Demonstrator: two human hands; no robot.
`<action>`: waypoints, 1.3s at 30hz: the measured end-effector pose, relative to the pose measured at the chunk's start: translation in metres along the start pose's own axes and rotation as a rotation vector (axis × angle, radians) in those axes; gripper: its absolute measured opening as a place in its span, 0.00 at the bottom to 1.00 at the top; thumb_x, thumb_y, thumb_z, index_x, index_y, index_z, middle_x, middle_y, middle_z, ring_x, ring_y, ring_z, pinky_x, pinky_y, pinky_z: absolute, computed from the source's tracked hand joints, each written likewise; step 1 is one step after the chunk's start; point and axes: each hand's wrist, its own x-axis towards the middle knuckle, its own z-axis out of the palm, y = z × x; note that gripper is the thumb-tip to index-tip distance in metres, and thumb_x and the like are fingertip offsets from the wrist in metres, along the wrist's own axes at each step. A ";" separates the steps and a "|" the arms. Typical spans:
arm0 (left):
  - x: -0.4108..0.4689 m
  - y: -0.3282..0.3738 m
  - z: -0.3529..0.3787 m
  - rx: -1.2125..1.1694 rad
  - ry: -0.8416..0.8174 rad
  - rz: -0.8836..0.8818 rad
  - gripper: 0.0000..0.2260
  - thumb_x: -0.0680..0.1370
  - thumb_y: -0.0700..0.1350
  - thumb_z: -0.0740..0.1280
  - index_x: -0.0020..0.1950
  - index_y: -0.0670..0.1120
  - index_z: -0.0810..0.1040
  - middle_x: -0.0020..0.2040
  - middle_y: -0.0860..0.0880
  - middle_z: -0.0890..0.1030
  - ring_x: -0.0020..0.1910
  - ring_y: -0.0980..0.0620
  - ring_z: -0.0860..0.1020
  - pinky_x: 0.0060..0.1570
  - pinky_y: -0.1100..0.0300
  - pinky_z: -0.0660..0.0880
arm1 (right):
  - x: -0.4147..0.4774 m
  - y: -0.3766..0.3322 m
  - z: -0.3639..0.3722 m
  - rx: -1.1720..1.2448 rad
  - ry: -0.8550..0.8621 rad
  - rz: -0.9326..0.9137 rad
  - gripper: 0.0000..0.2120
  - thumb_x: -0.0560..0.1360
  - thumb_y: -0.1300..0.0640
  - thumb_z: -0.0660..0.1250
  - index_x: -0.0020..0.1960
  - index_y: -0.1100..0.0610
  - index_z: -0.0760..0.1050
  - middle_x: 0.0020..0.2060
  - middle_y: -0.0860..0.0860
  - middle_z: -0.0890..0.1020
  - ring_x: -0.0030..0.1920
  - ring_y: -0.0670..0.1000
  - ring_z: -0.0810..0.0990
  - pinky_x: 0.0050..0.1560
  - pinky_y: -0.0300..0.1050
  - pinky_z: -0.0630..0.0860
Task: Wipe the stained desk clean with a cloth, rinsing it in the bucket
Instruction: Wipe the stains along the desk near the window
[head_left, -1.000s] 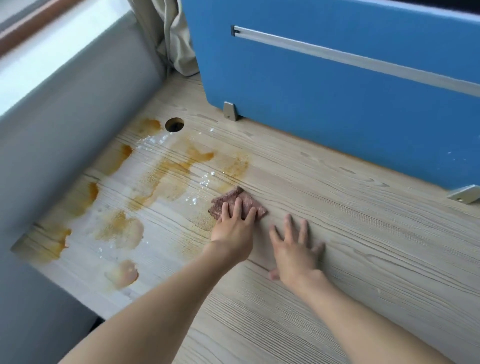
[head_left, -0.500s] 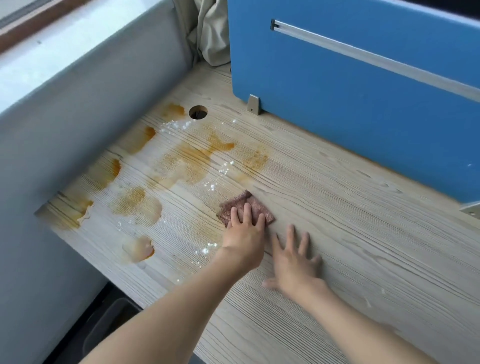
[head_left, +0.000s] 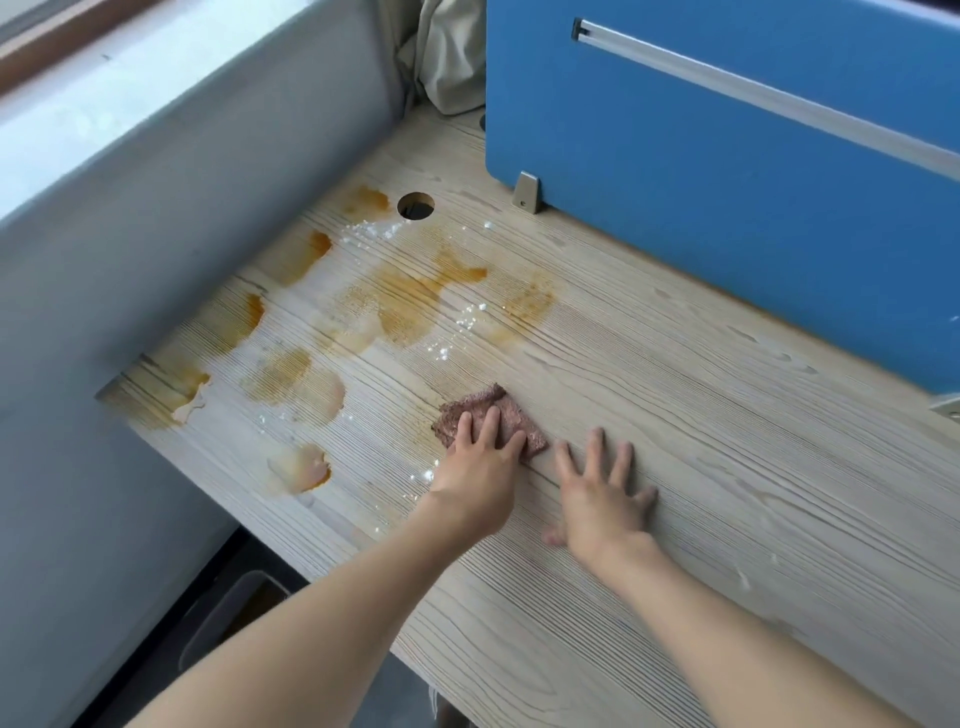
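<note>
Cloth (head_left: 485, 401): one, reddish-brown, folded small, lying flat on desk (head_left: 727, 441) near the middle of the top, just right of the stained zone. Left hand (head_left: 480, 483) lies on it, fingers straight and pressing down, not curled round it, so released and flat. Right hand (head_left: 597, 501) is just beside the cloth, apart from it, palm down on bare wood, fingers spread, holding nothing. Both forearms are bare.

Desk is light wood-grain. Stains (head_left: 415, 301): orange-brown, roughly eight separate patches, all on the left half between cloth and grey wall panel (head_left: 182, 218); the biggest is in the centre, smaller ones run along the wall edge, and one sits close to the front edge. White flecks (head_left: 441, 353) are scattered among them in several small clusters. A few pale wet marks (head_left: 743, 577) lie on the right side.

One round cable hole (head_left: 415, 206) at the back of the stained area. Blue partition (head_left: 727, 218) stands along the back edge, with one pale metal strip (head_left: 753, 88) across it and two metal brackets: one (head_left: 527, 192) near the hole, the other (head_left: 948, 405) cut by the right edge. Beige fabric (head_left: 447, 67) is bunched in the back corner. Window ledge (head_left: 78, 104) sits above the wall panel.

Below the front-left desk edge is one grey container (head_left: 228, 618), partly hidden; cannot tell whether it is the bucket
</note>
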 end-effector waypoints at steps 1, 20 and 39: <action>0.006 -0.003 -0.005 -0.014 0.009 -0.007 0.34 0.80 0.37 0.57 0.82 0.54 0.48 0.82 0.47 0.40 0.80 0.37 0.41 0.73 0.42 0.64 | -0.001 0.001 0.000 0.015 0.004 0.001 0.52 0.72 0.40 0.73 0.80 0.46 0.39 0.79 0.57 0.34 0.78 0.68 0.35 0.70 0.76 0.55; -0.042 -0.006 0.028 -0.001 -0.007 -0.006 0.33 0.81 0.40 0.59 0.82 0.51 0.46 0.81 0.45 0.37 0.79 0.36 0.38 0.74 0.43 0.59 | -0.020 -0.021 0.025 -0.062 0.003 -0.033 0.51 0.74 0.42 0.73 0.80 0.45 0.37 0.78 0.58 0.32 0.77 0.68 0.35 0.66 0.79 0.59; -0.050 -0.006 0.030 -0.095 0.036 -0.147 0.30 0.83 0.44 0.55 0.82 0.48 0.46 0.81 0.42 0.39 0.79 0.33 0.39 0.78 0.42 0.48 | -0.050 -0.034 0.053 -0.182 -0.002 -0.165 0.53 0.75 0.39 0.70 0.81 0.50 0.34 0.78 0.61 0.31 0.78 0.68 0.34 0.69 0.78 0.57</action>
